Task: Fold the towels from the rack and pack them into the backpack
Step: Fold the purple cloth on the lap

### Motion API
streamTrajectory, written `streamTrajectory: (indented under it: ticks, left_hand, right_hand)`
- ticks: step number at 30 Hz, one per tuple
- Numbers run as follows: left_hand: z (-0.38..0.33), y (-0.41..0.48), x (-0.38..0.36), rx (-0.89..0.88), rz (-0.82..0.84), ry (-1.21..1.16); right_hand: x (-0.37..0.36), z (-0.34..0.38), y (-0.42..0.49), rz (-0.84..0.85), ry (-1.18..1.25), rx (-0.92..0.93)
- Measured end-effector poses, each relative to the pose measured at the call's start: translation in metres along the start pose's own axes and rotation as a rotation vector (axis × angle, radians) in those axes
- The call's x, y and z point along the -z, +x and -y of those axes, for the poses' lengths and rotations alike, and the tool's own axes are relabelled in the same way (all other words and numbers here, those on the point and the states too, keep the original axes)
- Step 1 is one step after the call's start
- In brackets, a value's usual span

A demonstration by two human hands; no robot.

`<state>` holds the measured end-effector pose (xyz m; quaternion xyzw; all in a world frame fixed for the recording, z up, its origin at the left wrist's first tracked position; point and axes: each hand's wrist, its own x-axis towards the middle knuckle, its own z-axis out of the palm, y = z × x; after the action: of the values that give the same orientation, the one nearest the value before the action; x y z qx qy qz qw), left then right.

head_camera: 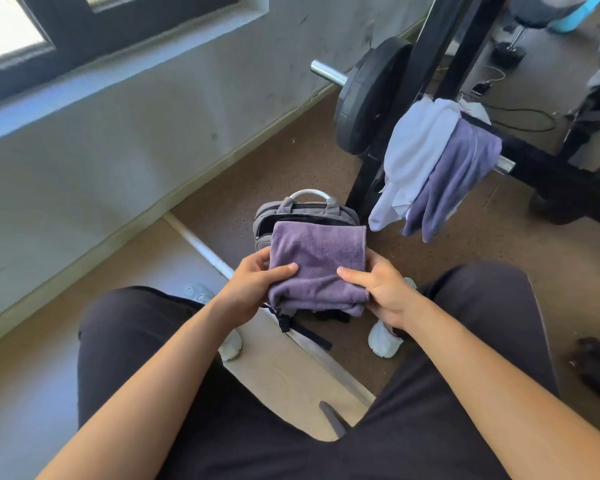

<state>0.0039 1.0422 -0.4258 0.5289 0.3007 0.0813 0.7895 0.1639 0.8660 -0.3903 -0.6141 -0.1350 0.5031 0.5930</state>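
I can't see much of the backpack (267, 216) past the hands, the towel (317, 265) covers it. Left hand (253, 289) and right hand (381, 292) both pinch its sides, thumbs on top.

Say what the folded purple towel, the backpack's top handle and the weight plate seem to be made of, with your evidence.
Folded purple towel: soft napped cloth, perhaps microfibre; matte, fuzzy, gently creased.
Backpack's top handle: smooth pale plastic or rubber, judging by its even sheen; uncertain.
Weight plate: matte black, rubber-coated or painted iron; cannot tell which.
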Motion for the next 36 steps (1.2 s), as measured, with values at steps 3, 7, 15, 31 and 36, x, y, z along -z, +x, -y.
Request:
streamTrajectory:
  ticks: [3, 7, 15, 31, 36]
  left_hand:
    - [0.000, 0.003, 0.004, -0.038, 0.041, -0.086]
    - [-0.006, 0.000, 0.003, -0.081, 0.123, -0.218]
    - [-0.020, -0.008, -0.001, 0.055, 0.129, -0.207]
    - [0.004, 0.000, -0.003, -0.028, 0.202, 0.833]
    - [-0.008, 0.026, -0.006, -0.277, 0.137, 1.041]
  right_hand:
    - [0.002, 0.007, 0.000, 0.087, 0.168, -0.049]
    - [0.003, 0.010, -0.001, 0.107, 0.438, -0.110]
    - [0.009, 0.012, -0.005, 0.228, 0.319, -0.079]
    - [0.021, -0.004, 0.009, 0.365, -1.016, 0.055]
    - [0.009, 0.007, 0.041, 0.381, -1.186, 0.082]
